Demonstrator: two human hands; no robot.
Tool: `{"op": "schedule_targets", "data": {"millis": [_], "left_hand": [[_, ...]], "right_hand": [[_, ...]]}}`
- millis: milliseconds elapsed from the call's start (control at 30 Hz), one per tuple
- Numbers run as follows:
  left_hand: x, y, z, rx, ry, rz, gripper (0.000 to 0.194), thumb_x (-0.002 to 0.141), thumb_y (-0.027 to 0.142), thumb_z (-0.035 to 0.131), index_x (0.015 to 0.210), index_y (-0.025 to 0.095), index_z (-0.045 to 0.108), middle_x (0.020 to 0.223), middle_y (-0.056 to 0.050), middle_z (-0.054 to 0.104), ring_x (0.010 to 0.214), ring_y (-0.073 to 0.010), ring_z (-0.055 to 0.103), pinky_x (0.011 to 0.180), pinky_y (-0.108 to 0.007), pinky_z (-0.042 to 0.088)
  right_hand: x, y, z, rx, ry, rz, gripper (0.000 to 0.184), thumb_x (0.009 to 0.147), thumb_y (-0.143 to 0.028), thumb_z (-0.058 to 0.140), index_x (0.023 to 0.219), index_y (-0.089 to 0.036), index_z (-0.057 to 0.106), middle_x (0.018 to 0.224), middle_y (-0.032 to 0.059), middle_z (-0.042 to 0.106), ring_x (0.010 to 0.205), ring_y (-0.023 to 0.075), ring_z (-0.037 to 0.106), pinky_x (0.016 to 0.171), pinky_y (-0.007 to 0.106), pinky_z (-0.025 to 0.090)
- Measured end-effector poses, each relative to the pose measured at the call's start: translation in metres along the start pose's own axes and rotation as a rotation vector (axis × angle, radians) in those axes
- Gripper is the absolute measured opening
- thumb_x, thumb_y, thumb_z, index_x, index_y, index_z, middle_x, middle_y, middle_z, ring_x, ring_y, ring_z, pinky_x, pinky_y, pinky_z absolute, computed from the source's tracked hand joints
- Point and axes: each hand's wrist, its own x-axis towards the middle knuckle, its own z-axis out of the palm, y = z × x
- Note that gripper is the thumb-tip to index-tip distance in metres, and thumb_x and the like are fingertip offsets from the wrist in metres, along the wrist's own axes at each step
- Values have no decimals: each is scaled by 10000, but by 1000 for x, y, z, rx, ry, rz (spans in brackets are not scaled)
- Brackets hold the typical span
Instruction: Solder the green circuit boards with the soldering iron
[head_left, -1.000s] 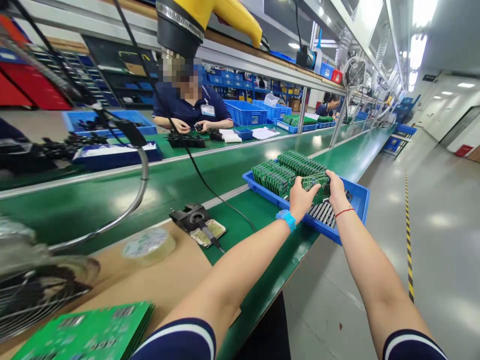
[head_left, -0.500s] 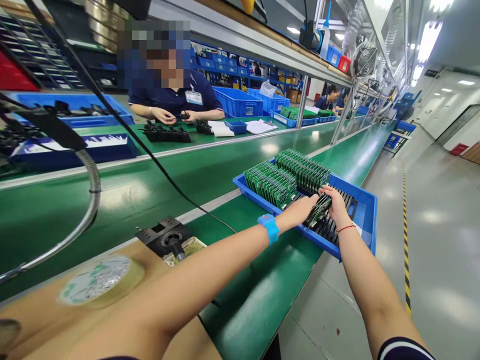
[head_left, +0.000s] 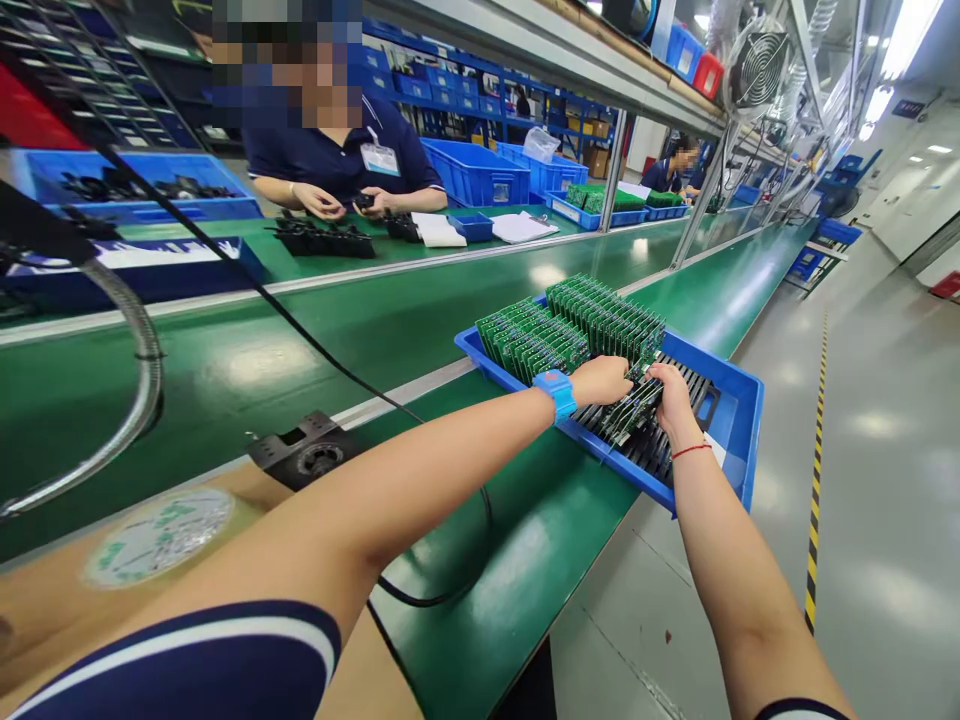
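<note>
- Left hand [head_left: 602, 381]: fingers bent down among the boards at the tray's middle; the fingertips are hidden, so whether they grasp anything cannot be told.
- Right hand [head_left: 673, 398]: fingers appear to be grasping the upper edge of the leaning boards [head_left: 621, 428], on the side toward the tray's right end.
- Leaning boards: tilted between the two hands, by the tray's near edge, above a black slotted rack [head_left: 651, 458]. Their seating cannot be confirmed.
- Step in hand, as judged: handling boards at the rack slots, both hands working together.
- Next move, as judged, calls for an edge-only hold, each board squared to its slot and kept off its neighbours.
- Standing boards: a left row [head_left: 529, 342] near the tray's left corner and a far row [head_left: 604, 312] along its far edge, upright and closely spaced.
- Blue tray [head_left: 739, 425]: on the green desk [head_left: 540, 530], its near right corner projecting past the desk's edge.
- Further left on the desk: a black fixture [head_left: 304, 450] and a tape roll [head_left: 154, 540].
- Desk's far side: a co-worker's hands [head_left: 321, 203] at small black parts [head_left: 322, 238].
</note>
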Motion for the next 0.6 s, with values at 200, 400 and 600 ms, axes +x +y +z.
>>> {"op": "schedule_targets", "data": {"millis": [200, 400, 600], "left_hand": [[11, 2, -23, 168, 116, -12, 215, 925, 332, 636, 978, 124, 656, 998, -77, 674, 973, -202, 648, 894, -399, 522], [2, -21, -35, 280, 117, -82, 165, 885, 283, 687, 889, 120, 665, 939, -70, 682, 947, -202, 654, 878, -393, 523], [-6, -28, -29, 316, 141, -119, 173, 876, 282, 700, 909, 114, 676, 960, -85, 695, 985, -219, 662, 904, -416, 522]], "right_hand": [[-6, -5, 2, -5, -44, 21, 89, 596, -288, 611, 611, -215, 561, 600, -37, 607, 616, 146, 562, 617, 306, 478], [-10, -10, 4, 3, -63, 53, 80, 614, -277, 609, 635, -208, 576, 571, -32, 608, 538, 132, 521, 525, 287, 435], [-11, -13, 4, 6, -75, 42, 84, 591, -265, 616, 640, -203, 589, 555, -38, 596, 536, 120, 505, 503, 261, 402]]}}
